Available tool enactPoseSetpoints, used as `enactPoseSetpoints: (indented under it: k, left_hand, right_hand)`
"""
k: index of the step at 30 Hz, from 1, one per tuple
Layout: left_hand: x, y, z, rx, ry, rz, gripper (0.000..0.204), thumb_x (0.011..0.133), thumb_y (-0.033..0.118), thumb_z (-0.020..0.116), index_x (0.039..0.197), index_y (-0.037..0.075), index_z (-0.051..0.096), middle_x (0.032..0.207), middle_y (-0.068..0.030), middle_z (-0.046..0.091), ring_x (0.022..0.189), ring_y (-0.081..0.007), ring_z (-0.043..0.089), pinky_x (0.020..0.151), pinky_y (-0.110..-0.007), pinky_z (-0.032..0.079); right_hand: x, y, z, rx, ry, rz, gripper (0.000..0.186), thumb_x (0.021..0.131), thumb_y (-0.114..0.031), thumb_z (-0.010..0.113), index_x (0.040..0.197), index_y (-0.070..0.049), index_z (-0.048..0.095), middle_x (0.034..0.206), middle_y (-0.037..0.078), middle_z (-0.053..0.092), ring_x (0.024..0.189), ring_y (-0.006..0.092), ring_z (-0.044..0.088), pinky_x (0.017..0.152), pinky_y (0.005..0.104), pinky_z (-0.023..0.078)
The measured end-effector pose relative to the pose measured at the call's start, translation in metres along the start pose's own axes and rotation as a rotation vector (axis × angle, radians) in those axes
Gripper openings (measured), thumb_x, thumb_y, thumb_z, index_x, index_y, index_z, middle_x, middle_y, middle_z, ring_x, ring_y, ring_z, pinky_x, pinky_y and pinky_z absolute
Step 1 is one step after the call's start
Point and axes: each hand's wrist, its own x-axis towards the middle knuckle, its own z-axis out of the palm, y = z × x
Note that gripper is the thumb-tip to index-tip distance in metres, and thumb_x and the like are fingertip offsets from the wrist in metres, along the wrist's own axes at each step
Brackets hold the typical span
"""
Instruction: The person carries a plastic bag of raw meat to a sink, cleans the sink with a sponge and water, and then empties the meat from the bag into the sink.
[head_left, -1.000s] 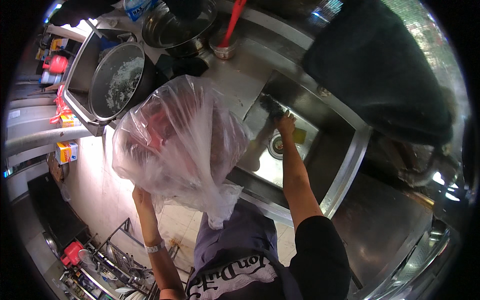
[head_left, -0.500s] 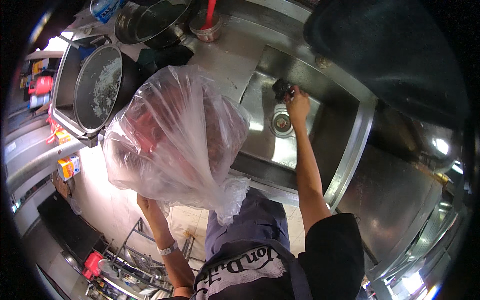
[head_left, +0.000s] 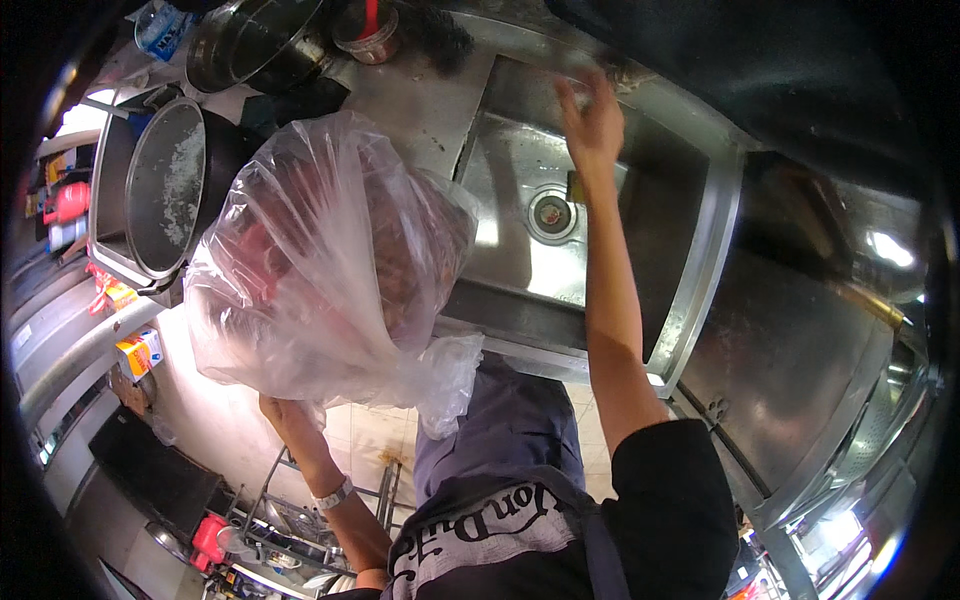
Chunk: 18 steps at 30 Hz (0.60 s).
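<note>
Though near sink rim (head_left: 704, 118), fingers (head_left: 602, 92) free

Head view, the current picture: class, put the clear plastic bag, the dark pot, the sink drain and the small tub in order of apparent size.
1. Clear plastic bag
2. Dark pot
3. Sink drain and small tub: they look too alike to rank.

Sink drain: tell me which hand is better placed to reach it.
Right, likely: the right hand is over the sink near the drain, fingers apart, while the left hand supports the bulging plastic bag.
</note>
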Motion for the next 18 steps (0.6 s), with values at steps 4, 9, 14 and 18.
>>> enactPoseSetpoints:
  k: [4,9,14,18]
  left_hand:
    - [0.0,-0.019,-0.007,0.056,0.208,-0.014,0.028,0.092,0.019,0.045,0.107,-0.004,0.051,0.101,-0.0091,0.057,0.089,-0.0152,0.055,0.078,-0.027,0.044]
    - [-0.001,-0.021,-0.007,0.025,0.16,0.006,0.032,0.091,0.02,0.047,0.112,-0.004,0.047,0.11,-0.0105,0.053,0.097,-0.0173,0.052,0.083,-0.03,0.043]
    - [-0.008,-0.011,0.005,0.01,0.257,-0.03,0.034,0.091,0.021,0.048,0.115,-0.003,0.044,0.113,-0.0104,0.05,0.102,-0.0173,0.05,0.086,-0.031,0.042]
    - [-0.006,-0.008,0.004,0.027,0.192,-0.021,0.034,0.091,0.021,0.047,0.115,-0.003,0.044,0.112,-0.0097,0.051,0.101,-0.0165,0.05,0.085,-0.03,0.042]
  right_hand:
    - [-0.09,0.102,-0.011,-0.439,-0.48,0.31,0.028,0.075,-0.029,0.064,0.096,-0.012,0.062,0.089,0.015,0.063,0.082,0.0351,0.061,0.071,0.0429,0.049]
    - [-0.152,0.188,0.015,-0.689,-0.596,0.254,0.043,0.076,-0.027,0.063,0.117,-0.019,0.049,0.117,0.018,0.048,0.099,0.0403,0.052,0.076,0.0464,0.049]
    - [-0.157,0.215,0.031,-0.743,-0.538,0.282,0.042,0.079,-0.013,0.058,0.119,-0.017,0.046,0.119,0.02,0.044,0.102,0.0398,0.05,0.074,0.0445,0.05]
    - [-0.134,0.221,0.015,-0.659,-0.78,0.454,0.036,0.078,-0.01,0.058,0.113,-0.009,0.049,0.116,0.016,0.047,0.1,0.0385,0.053,0.074,0.0419,0.052]
